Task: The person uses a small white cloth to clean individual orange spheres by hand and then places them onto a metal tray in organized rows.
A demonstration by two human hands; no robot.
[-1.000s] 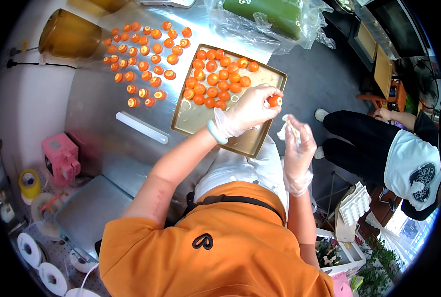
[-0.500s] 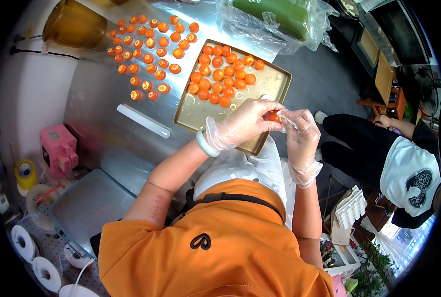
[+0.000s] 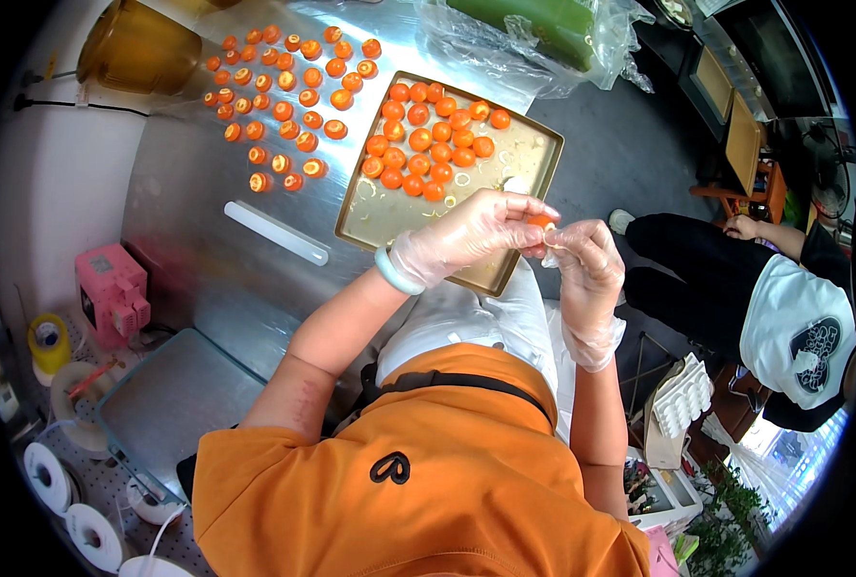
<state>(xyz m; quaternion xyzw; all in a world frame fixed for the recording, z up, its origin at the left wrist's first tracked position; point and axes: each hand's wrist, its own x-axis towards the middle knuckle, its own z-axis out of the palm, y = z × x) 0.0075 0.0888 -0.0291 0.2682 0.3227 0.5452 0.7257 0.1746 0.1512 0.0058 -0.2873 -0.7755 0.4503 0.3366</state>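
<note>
Both my hands wear clear plastic gloves and meet above the lower right corner of the gold tray [image 3: 375,227]. Fingers of my left hand [image 3: 473,232] pinch a small orange-red ball [image 3: 541,221] that resembles a cherry tomato. My right hand [image 3: 589,267] is closed against the ball's right side, with something small and whitish at its fingertips, too small to name. Similar orange-red balls [image 3: 420,139] lie bunched in the tray's upper left part, among thin pale rings [image 3: 461,179] and scraps. Left of the tray, several more balls [image 3: 282,111] stand on the metal tabletop, many showing pale yellow tops.
A white bar [image 3: 276,233] lies left of the tray. Beyond are a brown tub [image 3: 139,50] and a green roll in clear plastic [image 3: 533,29]. A pink machine [image 3: 112,293] and a glass-like bin [image 3: 178,409] stand at left. Another person [image 3: 716,288] is at right.
My right fingers have shifted slightly around the ball, and more of its orange side now shows between the hands. The tabletop and tray sit slightly further left in the view.
</note>
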